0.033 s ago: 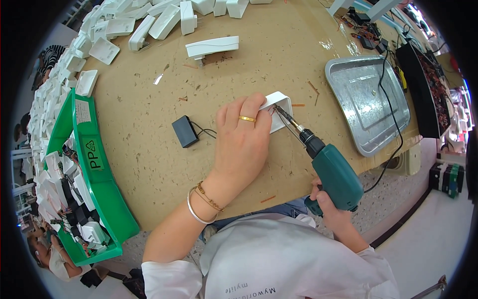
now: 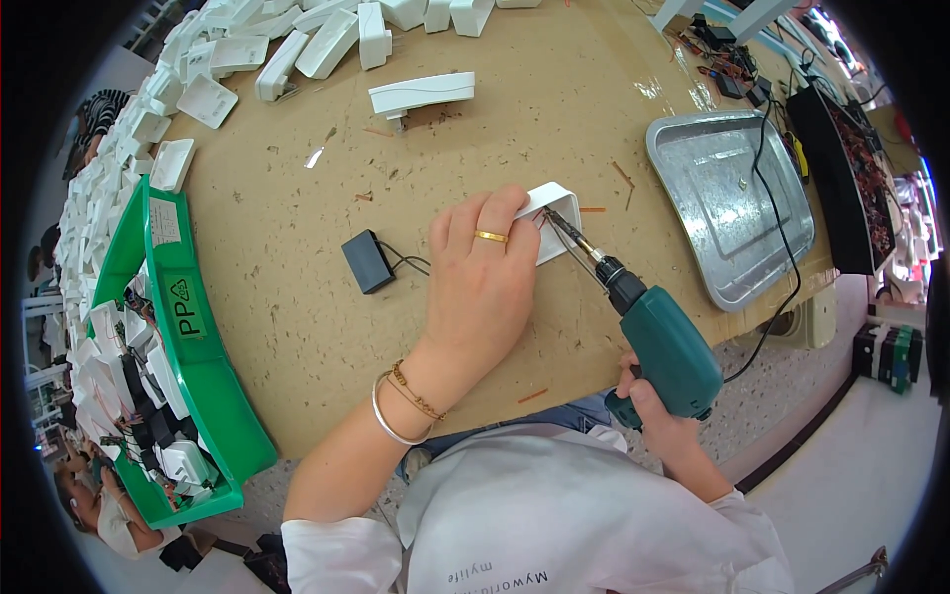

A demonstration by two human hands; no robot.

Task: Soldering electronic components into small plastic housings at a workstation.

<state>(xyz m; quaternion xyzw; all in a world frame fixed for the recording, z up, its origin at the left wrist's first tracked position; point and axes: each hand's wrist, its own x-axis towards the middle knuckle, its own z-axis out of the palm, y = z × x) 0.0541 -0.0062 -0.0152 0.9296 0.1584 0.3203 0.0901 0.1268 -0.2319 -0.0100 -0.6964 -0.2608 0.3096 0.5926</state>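
Note:
My left hand (image 2: 482, 282) presses down on a small white plastic housing (image 2: 554, 213) on the brown table (image 2: 297, 297), fingers curled over its near edge. A gold ring sits on one finger and bracelets on the wrist. My right hand (image 2: 661, 414) grips the handle of a teal electric screwdriver (image 2: 661, 342), whose long bit points up-left into the open housing. A small black box with thin black wires (image 2: 367, 261) lies just left of my left hand, apart from it.
A metal tray (image 2: 727, 203) lies to the right with a black cable across it. A green bin (image 2: 188, 356) of white and black parts stands at the left. Several white housings (image 2: 327, 40) are piled along the far edge. One long white piece (image 2: 421, 94) lies alone.

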